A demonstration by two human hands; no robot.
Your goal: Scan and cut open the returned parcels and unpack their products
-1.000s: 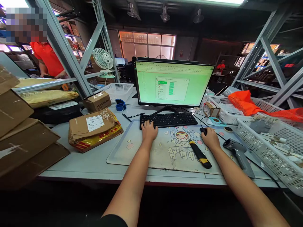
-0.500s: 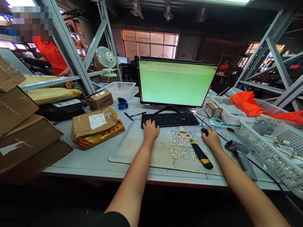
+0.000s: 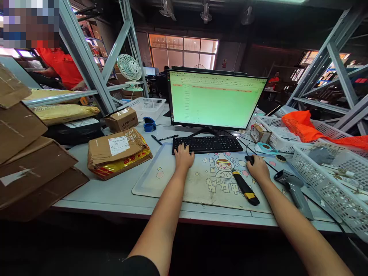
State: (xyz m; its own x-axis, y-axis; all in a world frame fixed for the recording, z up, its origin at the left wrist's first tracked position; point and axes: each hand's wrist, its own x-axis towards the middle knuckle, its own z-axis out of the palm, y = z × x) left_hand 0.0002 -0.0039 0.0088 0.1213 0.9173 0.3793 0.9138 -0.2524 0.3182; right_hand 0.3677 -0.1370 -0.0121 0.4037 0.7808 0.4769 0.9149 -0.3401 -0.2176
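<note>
The pop-up window had gone from the monitor (image 3: 217, 102), whose fine text was unreadable, while the left hand (image 3: 183, 157) lay spread open over the left end of the keyboard (image 3: 214, 144), hiding keys, and the right hand (image 3: 258, 169) curled round a partly hidden mouse (image 3: 249, 158), well back from the front edge of the worktop (image 3: 82, 191).

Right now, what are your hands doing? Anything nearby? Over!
Left hand on keyboard. Right hand on mouse. Black-and-yellow tool near right hand, not touching.

Orange mesh cloth (image 3: 299, 123) over a white basket (image 3: 280, 144)
</note>
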